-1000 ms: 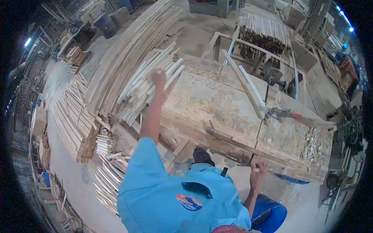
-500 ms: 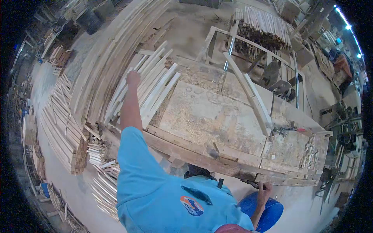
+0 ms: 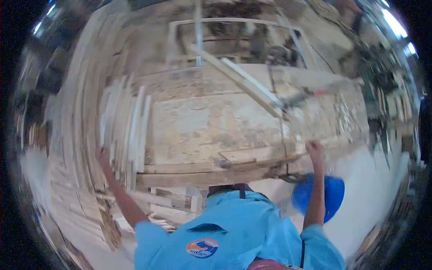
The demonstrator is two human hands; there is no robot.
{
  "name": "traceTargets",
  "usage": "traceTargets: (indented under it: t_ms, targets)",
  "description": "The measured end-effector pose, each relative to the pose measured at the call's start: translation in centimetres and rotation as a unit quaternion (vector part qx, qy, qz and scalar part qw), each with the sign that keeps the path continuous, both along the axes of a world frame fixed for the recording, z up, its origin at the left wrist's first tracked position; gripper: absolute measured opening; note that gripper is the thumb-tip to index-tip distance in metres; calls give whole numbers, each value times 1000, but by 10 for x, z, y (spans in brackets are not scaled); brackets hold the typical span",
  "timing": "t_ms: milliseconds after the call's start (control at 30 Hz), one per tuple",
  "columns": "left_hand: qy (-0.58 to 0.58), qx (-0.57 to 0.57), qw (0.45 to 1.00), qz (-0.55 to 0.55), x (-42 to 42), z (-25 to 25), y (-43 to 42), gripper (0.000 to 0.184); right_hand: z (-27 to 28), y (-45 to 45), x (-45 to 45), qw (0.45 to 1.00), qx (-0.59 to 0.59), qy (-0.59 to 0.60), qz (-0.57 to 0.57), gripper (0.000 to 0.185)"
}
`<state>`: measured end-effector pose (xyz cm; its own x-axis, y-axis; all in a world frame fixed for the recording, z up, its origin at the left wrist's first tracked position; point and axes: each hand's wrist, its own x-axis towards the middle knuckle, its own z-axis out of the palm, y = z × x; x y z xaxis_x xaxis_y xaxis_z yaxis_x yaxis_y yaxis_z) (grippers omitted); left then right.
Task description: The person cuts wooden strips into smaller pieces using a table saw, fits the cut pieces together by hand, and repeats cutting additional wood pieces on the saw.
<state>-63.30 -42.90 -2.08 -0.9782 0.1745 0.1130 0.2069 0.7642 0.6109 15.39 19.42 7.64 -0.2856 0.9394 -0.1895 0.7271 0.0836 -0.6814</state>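
Observation:
My left hand [image 3: 103, 155] is at the near left end of a row of pale wooden strips [image 3: 119, 121] lying side by side on the workbench [image 3: 193, 121]. Motion smears its fingers, and I cannot tell whether it grips a strip. Over the bench's front edge, toward the right, my right hand [image 3: 315, 146] looks curled closed; anything inside it is hidden. A dark object [image 3: 290, 178] sits at the front edge below and left of that hand. Two longer pieces of wood [image 3: 243, 83] lie slanted across the back of the bench.
A blue rounded object [image 3: 333, 198] stands in front of the bench at right. Long boards [image 3: 78, 117] are stacked along the left. Behind the bench is a frame [image 3: 234, 20] with machine parts. A tool with a red part [image 3: 319, 92] rests at the bench's right.
My view has swung round to the right and blurred. My left hand has drawn back toward the strips' near end. My right hand has left the dark object and risen over the bench edge.

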Motion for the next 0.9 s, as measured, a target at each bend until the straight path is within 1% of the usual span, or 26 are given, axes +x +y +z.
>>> traceTargets:
  t_ms: [33,67,100,133,167,233,300,367,400,467,500,533,600,667,700,733,800,900]
  targets:
    - [134,-42,987,-80,15,-18,-32,27,-33,37,18,1000,-15,4,-17,29]
    - [278,-91,946,-139,29,-36,-62,27,-25,51,3,986,-42,152,-62,26]
    - [117,-70,987,-88,69,-4,-40,27,-32,73,-2,963,-55,235,-118,22]
    - [-36,-64,997,-16,114,36,-12,26,-22,91,-11,952,-77,265,-131,22]
    - [2,-79,997,7,136,39,-2,25,-22,111,-19,939,-65,295,-166,24]
    - [92,-94,991,38,170,50,24,22,-34,161,-25,906,-119,350,-204,23]
    - [200,-91,974,56,216,75,79,19,-46,192,-38,868,-132,440,-186,24]
    - [150,34,987,40,265,101,153,19,-68,234,-48,848,-194,465,-165,22]
    - [125,97,987,32,278,107,173,19,-78,249,-52,836,-225,478,-152,22]
    - [87,68,994,-22,282,48,180,23,-87,266,-59,839,-227,460,-183,23]
    - [99,70,990,-65,298,53,202,24,-91,272,-61,840,-229,451,-198,23]
    - [112,72,985,-107,319,60,235,24,-89,276,-64,852,-195,440,-205,22]
    - [35,40,986,-160,338,60,273,27,-75,284,-66,874,-130,415,-218,19]
    - [64,33,973,-220,352,63,316,29,-50,270,-68,886,-57,417,-195,16]
    - [46,62,965,-251,357,62,341,30,-41,263,-68,890,-20,416,-183,15]
    - [29,91,955,-281,359,60,370,30,-42,264,-66,898,-18,399,-184,15]
    - [28,122,922,-366,364,75,434,32,-40,267,-68,898,-14,399,-187,12]
    - [31,104,869,-483,375,84,525,38,-29,261,-68,909,7,375,-180,12]
